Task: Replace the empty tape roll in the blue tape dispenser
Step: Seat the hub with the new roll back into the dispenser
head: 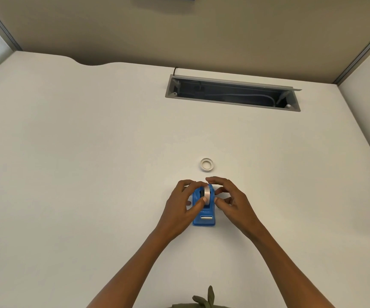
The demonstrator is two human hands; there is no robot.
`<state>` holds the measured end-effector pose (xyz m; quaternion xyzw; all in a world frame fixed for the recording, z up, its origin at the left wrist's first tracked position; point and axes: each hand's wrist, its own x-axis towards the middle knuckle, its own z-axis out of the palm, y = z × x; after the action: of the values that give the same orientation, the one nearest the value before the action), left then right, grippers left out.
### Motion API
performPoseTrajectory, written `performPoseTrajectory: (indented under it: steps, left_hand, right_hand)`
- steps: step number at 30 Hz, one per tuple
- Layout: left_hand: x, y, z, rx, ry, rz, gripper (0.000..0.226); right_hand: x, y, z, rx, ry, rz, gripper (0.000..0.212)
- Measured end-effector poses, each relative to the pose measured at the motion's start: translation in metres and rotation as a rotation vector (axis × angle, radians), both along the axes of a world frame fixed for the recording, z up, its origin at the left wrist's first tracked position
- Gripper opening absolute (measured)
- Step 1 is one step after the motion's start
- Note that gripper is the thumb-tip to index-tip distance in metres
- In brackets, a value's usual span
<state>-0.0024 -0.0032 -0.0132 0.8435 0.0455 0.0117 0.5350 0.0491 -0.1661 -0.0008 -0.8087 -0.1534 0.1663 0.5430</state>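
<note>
Head view: both hands' grip flanks tape dispenser (204, 210).

Two bare forearms enter from the lower frame edge, uncovered to the point where they leave view; no sleeve edge visible. Left hand (180, 206) and right hand (230, 202) ungloved, with no rings, watch or bands seen on fingers or wrists. Fingernails short and pale. Olive-green garment (204, 300) at bottom centre, its fabric gathered into a knot or tie
</note>
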Motion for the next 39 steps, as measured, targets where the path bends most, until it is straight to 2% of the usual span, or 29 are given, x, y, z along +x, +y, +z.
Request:
performPoseTrajectory:
  steps: [5, 10, 16, 22, 26, 31, 39]
  left_hand:
    - [0.001, 0.000, -0.001, 0.008, -0.006, -0.002, 0.033]
    - [0.001, 0.000, -0.001, -0.003, -0.012, -0.003, 0.033]
    - [0.001, 0.001, -0.004, 0.003, -0.007, 0.003, 0.039]
    - [0.001, -0.002, -0.004, -0.010, 0.003, 0.027, 0.040]
    - [0.001, -0.001, -0.001, -0.062, 0.002, 0.021, 0.047]
    - [0.000, -0.001, -0.002, -0.078, -0.011, 0.029, 0.041]
    - [-0.001, 0.001, -0.006, -0.071, -0.042, 0.013, 0.034]
  right_hand:
    - [-0.006, -0.003, 0.001, -0.002, -0.088, 0.020, 0.051]
    - [-0.004, -0.001, 0.003, 0.005, -0.084, 0.020, 0.053]
    - [-0.002, 0.000, 0.001, 0.003, -0.064, 0.003, 0.043]
    - [0.000, 0.002, 0.002, 0.005, -0.061, 0.000, 0.044]
    - [0.000, 0.003, 0.002, -0.007, -0.056, -0.009, 0.033]
    - [0.004, 0.004, -0.002, -0.014, -0.050, -0.031, 0.037]
    - [0.005, 0.007, 0.001, 0.030, 0.027, -0.068, 0.026]
